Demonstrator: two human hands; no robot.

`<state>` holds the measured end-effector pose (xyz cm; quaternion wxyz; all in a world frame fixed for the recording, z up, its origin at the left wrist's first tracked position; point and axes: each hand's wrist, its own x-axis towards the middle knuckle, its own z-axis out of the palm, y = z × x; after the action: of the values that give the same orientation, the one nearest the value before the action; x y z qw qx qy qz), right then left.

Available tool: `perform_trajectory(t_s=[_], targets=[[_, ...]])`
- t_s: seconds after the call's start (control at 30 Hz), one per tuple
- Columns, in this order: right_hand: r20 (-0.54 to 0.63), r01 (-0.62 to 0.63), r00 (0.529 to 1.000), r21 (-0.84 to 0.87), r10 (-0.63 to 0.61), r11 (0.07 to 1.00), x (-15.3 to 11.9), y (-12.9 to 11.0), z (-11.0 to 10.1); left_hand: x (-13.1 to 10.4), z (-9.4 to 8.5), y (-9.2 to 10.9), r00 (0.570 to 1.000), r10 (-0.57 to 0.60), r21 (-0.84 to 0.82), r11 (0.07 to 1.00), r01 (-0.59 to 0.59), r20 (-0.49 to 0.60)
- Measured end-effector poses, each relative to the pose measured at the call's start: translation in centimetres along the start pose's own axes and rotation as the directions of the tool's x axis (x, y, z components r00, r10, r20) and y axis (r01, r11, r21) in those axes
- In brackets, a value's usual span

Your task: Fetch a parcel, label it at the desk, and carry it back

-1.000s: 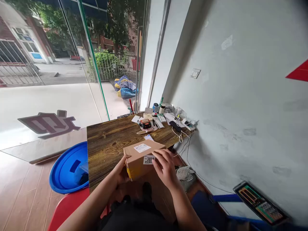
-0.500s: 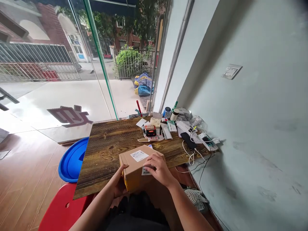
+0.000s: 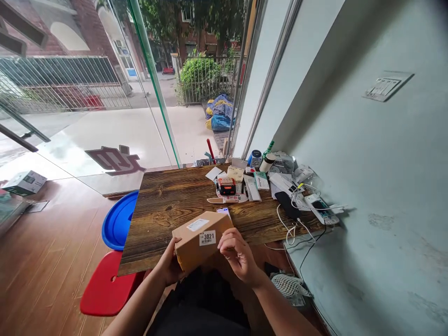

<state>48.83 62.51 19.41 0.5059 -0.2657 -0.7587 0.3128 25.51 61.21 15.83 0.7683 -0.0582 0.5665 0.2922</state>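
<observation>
The left hand (image 3: 170, 263) is closed around the left end of a cardboard box (image 3: 191, 249), thumb on its upper edge, holding it tilted in front of the person's lap at the table's near edge. The right hand (image 3: 241, 259) is half open at the box's right end, fingers loosely bent — whether they touch it I cannot tell. A white label (image 3: 197, 225) lies on the box's top, and a sticker (image 3: 207, 238) reading 3021 faces the person.

A red stool (image 3: 105, 289) and a round blue plastic item (image 3: 119, 224) are left of the wooden table (image 3: 157, 219). Just beyond the box, a phone (image 3: 223, 212) lies on the tabletop; behind it sits an orange-and-black device (image 3: 227, 186) among papers and packets. To the right are a black pouch (image 3: 287, 204), white cables (image 3: 290, 233) and a power strip (image 3: 322, 209).

At the far edge stand a blue container (image 3: 255, 159) and a pale cylinder (image 3: 268, 163). Outside, past the glass — blue and yellow bags (image 3: 220, 114) and a green bush (image 3: 199, 77) by a fence.
</observation>
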Motion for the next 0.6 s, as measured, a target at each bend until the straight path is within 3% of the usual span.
perform_trajectory(t_s=[0.1,0.2,0.27,0.37,0.6], targets=[[0.077,0.040,0.997,-0.205,-0.025,0.978,1.5,0.1,0.1,-0.3,-0.4,1.2,0.999,0.004,0.027,1.000,-0.003,-0.034],[0.170,0.052,0.985,-0.375,0.014,0.926,2.3,1.7,1.4,-0.6,-0.6,2.2,1.000,-0.008,0.032,0.999,0.009,-0.025],[0.192,0.027,0.980,-0.379,0.050,0.925,2.5,3.0,2.6,-0.6,-0.8,2.6,1.000,-0.016,0.015,1.000,0.016,0.002],[0.129,-0.034,0.988,-0.348,0.083,0.937,2.8,4.5,3.7,-0.4,-1.0,2.9,0.999,-0.026,-0.001,1.000,0.026,0.048],[0.136,-0.004,0.989,-0.309,0.048,0.951,4.1,5.8,4.4,0.8,-1.6,2.9,0.993,-0.072,-0.002,0.997,0.073,0.092]])
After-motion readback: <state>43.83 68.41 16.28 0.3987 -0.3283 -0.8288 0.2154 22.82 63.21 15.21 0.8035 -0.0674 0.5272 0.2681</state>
